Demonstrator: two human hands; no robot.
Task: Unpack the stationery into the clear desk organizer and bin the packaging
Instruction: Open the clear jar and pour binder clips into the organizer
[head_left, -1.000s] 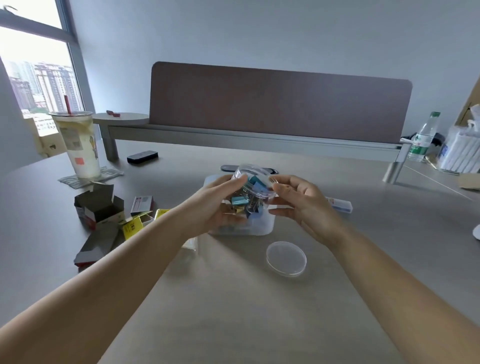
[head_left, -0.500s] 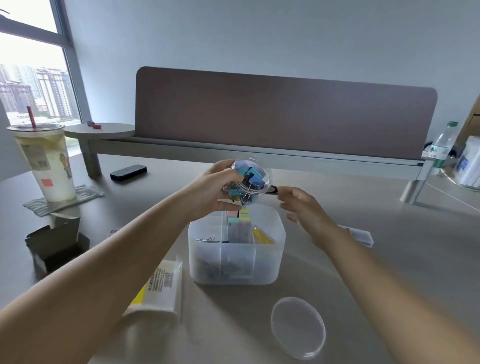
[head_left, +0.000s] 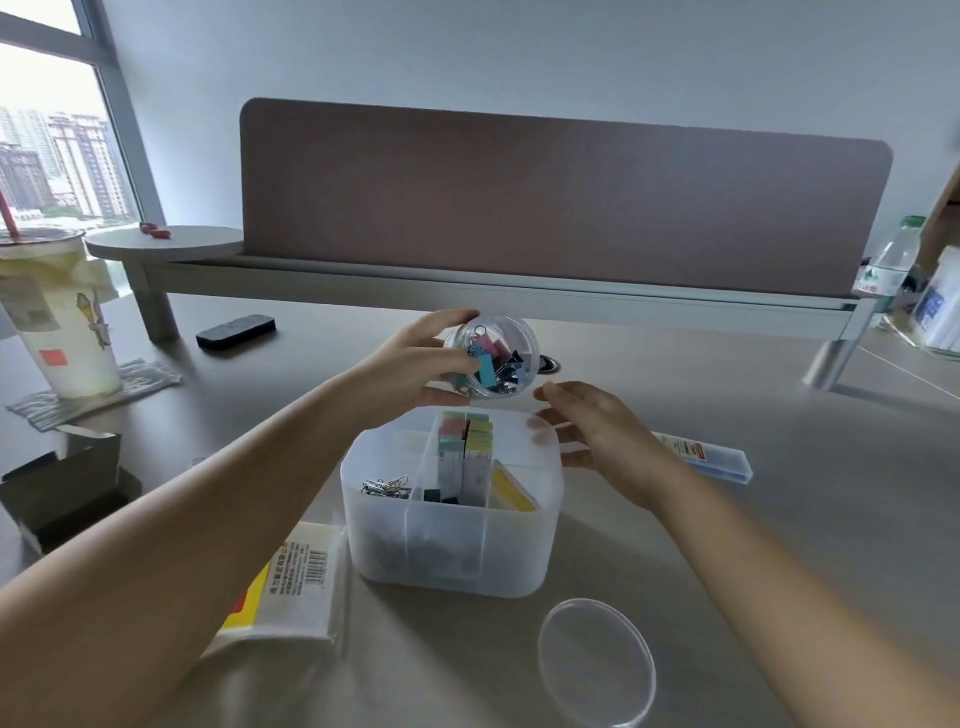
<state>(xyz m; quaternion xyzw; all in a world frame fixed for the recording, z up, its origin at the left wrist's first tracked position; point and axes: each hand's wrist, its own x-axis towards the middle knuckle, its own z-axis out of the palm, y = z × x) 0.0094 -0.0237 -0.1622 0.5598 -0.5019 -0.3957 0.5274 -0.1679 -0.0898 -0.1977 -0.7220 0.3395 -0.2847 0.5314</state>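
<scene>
My left hand (head_left: 410, 366) grips a clear round tub of coloured binder clips (head_left: 493, 364), tipped on its side above the back of the clear desk organizer (head_left: 452, 540). The tub's open mouth faces me. My right hand (head_left: 597, 436) hovers with relaxed fingers just right of the organizer's back rim, holding nothing. Inside the organizer stand pastel sticky-note packs (head_left: 465, 447), with paper clips (head_left: 384, 487) in the left compartment and a yellow pack (head_left: 511, 491) on the right. The tub's clear round lid (head_left: 596, 660) lies on the desk in front.
A plastic-wrapped package with a barcode (head_left: 296, 582) lies left of the organizer. An open cardboard box (head_left: 62, 483) and a tall drink cup (head_left: 57, 322) stand at the left. A long clear case (head_left: 706, 457) lies right; a black object (head_left: 236, 331) and a water bottle (head_left: 891, 260) sit farther back.
The tub has gone from both hands to my left hand alone, lifted and tipped over the organizer. My right hand let go and dropped toward the organizer's rim. The view moved closer.
</scene>
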